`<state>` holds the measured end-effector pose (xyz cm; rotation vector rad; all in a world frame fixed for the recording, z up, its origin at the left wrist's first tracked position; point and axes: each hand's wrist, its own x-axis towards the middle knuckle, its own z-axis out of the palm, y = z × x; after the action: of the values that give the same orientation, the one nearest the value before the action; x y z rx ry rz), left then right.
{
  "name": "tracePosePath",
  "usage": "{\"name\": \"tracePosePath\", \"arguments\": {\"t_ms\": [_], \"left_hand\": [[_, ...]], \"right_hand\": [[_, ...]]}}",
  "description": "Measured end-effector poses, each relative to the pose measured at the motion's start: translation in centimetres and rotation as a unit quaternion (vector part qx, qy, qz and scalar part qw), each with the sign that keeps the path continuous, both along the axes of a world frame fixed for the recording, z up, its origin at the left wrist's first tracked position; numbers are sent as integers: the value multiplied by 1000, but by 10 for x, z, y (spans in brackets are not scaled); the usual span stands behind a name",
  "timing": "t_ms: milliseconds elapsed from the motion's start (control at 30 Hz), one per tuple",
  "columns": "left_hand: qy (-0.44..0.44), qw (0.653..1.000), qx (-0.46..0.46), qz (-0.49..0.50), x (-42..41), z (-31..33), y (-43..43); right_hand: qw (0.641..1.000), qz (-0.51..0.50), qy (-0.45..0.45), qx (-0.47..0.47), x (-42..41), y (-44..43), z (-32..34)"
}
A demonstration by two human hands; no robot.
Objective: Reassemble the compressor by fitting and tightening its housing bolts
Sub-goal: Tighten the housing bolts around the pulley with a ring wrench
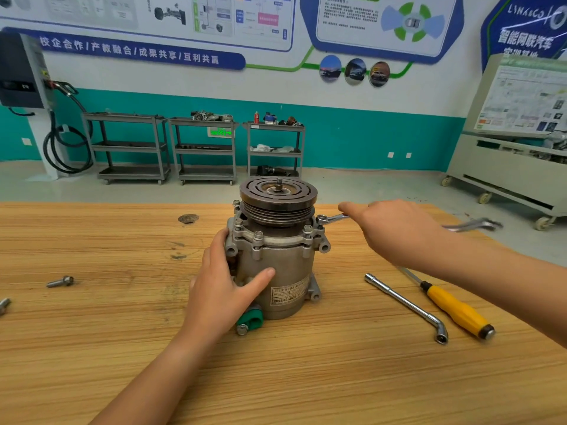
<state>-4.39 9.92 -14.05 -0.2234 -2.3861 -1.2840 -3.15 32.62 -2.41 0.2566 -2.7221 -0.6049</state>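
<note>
Upright compressor [276, 259] mid wooden table [92, 326], pulley up. Person's left hand [225, 286] wraps its left side, thumb across front. Their right hand [395, 230] curls round wrench [333, 218], ring end seated on right-side housing bolt [321, 218]. Nearby lies yellow screwdriver [454, 309].

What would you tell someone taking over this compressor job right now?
Left hand grips the compressor, upright on the table.
Right hand holds the wrench, its ring on the right-hand flange bolt.
Four other flange bolts are in place; tightness cannot be told.
Two loose bolts lie at the table's left.
Left to do: finish tightening round the flange; fit the loose bolts if holes remain.
</note>
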Motion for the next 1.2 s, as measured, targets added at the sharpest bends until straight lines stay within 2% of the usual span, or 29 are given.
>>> {"name": "tracePosePath", "arguments": {"t_ms": [233, 400, 567, 700, 767, 933, 1067, 1133, 1167, 1200], "left_hand": [[1, 1000, -6, 6, -1, -1, -1], [3, 1000, -5, 5, -2, -1, -1], [-1, 1000, -8, 7, -1, -1, -1], [2, 1000, -7, 7, -1, 0, -1], [-1, 1000, -7, 7, -1, 1, -1], [2, 1000, -6, -1, 0, 1, -2], [-2, 1000, -7, 5, 1, 2, -2], [-12, 1000, -4, -3, 2, 5, -2], [-21, 1000, -11, -4, 3, 7, -3], [-24, 999, -25, 2, 5, 10, -4]], "right_hand": [[998, 20, -6, 66, -13, 0, 12], [997, 19, -35, 69, 0, -9, 19], [997, -29, -58, 42, 24, -37, 9], [994, -6, -88, 66, 35, -60, 9], [994, -6, -96, 48, 37, -66, 13], [997, -18, -41, -69, 34, -39, 31], [981, -12, -29, -189, 32, -18, 30], [945, -5, -53, -323, 30, -11, 29], [905, 0, -65, -420, 30, -8, 30], [849, 5, -76, -523, 30, -6, 30]]}}
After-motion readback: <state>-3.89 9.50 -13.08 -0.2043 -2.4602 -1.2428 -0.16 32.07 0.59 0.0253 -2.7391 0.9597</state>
